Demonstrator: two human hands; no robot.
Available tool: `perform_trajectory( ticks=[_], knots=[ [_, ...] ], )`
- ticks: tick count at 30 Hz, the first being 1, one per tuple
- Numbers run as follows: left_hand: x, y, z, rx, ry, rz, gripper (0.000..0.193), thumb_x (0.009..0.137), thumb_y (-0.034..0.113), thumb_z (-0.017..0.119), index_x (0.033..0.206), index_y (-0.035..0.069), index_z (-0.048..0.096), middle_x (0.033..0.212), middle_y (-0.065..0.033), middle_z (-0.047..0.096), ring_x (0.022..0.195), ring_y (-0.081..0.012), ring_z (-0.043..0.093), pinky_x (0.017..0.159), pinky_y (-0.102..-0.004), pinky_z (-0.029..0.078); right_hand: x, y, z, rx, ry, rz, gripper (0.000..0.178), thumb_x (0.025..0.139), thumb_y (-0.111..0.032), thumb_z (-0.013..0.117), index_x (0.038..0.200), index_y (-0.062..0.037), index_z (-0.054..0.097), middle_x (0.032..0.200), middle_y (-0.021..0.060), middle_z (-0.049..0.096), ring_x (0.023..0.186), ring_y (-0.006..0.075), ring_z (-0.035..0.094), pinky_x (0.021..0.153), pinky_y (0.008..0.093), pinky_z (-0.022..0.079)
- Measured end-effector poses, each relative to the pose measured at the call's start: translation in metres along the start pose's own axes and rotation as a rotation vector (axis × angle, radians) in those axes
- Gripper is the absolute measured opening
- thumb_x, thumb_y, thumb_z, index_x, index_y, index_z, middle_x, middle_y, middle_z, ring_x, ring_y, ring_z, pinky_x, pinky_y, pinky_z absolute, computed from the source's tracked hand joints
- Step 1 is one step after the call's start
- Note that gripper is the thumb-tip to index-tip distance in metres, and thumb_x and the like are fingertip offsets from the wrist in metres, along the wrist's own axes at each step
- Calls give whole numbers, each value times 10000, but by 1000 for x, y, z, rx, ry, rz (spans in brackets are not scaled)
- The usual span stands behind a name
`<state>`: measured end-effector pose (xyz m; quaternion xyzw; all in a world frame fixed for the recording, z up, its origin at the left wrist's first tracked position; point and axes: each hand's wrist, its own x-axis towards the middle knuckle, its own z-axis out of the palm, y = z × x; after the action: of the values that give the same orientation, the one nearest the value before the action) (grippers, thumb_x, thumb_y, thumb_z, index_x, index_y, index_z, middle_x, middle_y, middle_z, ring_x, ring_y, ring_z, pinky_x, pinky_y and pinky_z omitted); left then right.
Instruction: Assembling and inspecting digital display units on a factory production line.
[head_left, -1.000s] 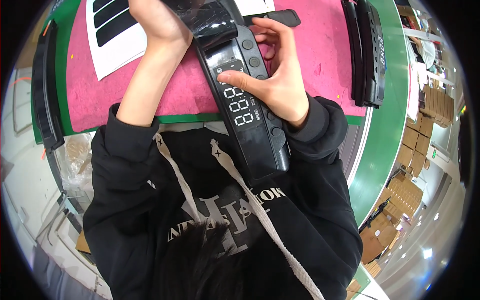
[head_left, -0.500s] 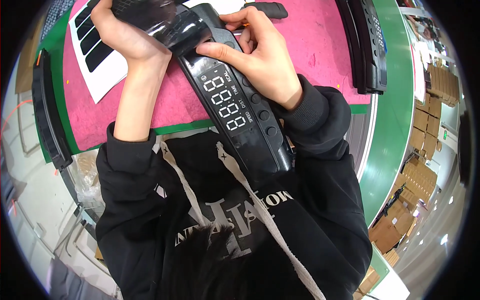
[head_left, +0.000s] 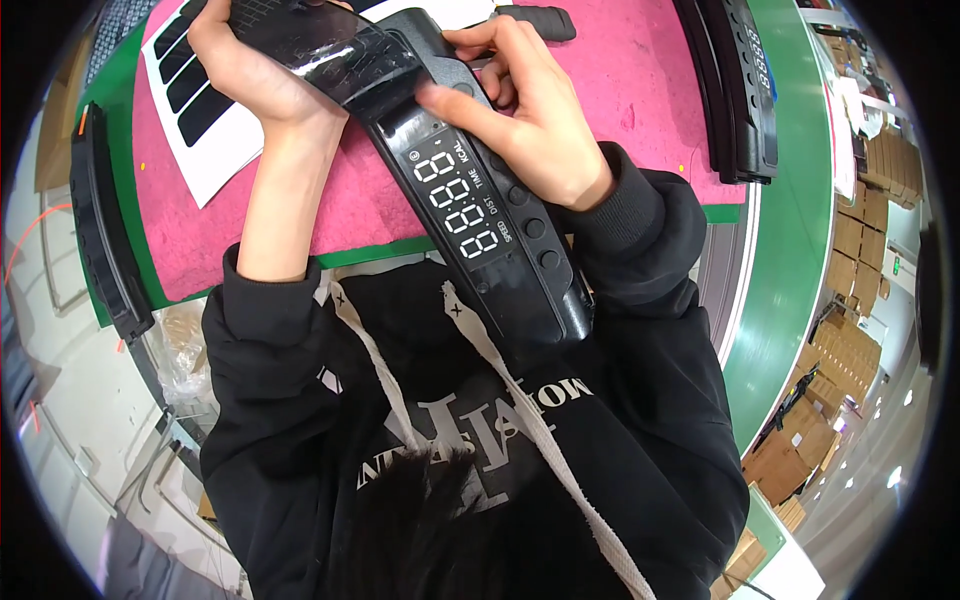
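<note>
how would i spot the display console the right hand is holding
Find the pink mat. Slanting across its near edge is a long black display console, with the right hand gripping its upper part. Unlike the similar console at the mat's right, it has a glossy dark sheet curving across its upper part.

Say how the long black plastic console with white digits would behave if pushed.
The long black plastic console is probably stiff: its body shows no sag. Its face may be slippery, given the glossy reflections. Pushed, it could tip, since its near end reaches past the flat pink mat.
</note>
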<state>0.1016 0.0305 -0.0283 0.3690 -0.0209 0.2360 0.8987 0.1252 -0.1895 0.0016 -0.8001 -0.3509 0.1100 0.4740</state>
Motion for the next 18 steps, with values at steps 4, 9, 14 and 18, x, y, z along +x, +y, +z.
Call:
perform_trajectory(
  ticks=[4, 9, 14, 18],
  knots=[
    [1, 0, -2, -20, 47, 0, 518, 878, 446, 369, 805, -24, 574, 737, -98, 559, 570, -174, 430, 590, -326, 348, -33, -8, -22, -272, 77, -215, 736, 740, -254, 826, 1344, -19, 478, 1112, 130, 549, 971, 232, 549, 878, 320, 441],
    [5, 0, 1, 16, 45, 26, 507, 877, 448, 381, 800, -13, 577, 736, -100, 565, 577, -189, 461, 584, -338, 381, -102, -72, -16, -487, -18, 66, 886, 658, -243, 847, 1385, 12, 411, 1214, 179, 547, 1065, 346, 554, 948, 395, 435],
    [3, 5, 12, 79, 234, 111, 511, 881, 465, 390, 800, 3, 592, 736, -85, 570, 592, -207, 519, 577, -342, 442, -102, -72, -10, -498, -29, 99, 931, 584, -150, 815, 1398, 14, 393, 1223, 187, 544, 1082, 379, 538, 964, 428, 431],
    [-26, 19, 32, 247, 377, 234, 538, 949, 488, 384, 745, 41, 603, 661, -37, 585, 594, -107, 554, 495, -234, 429, -73, -49, -53, -465, -240, -32, 903, 574, -79, 765, 1402, -16, 410, 1261, 169, 546, 1138, 352, 528, 985, 427, 425]
  ],
)
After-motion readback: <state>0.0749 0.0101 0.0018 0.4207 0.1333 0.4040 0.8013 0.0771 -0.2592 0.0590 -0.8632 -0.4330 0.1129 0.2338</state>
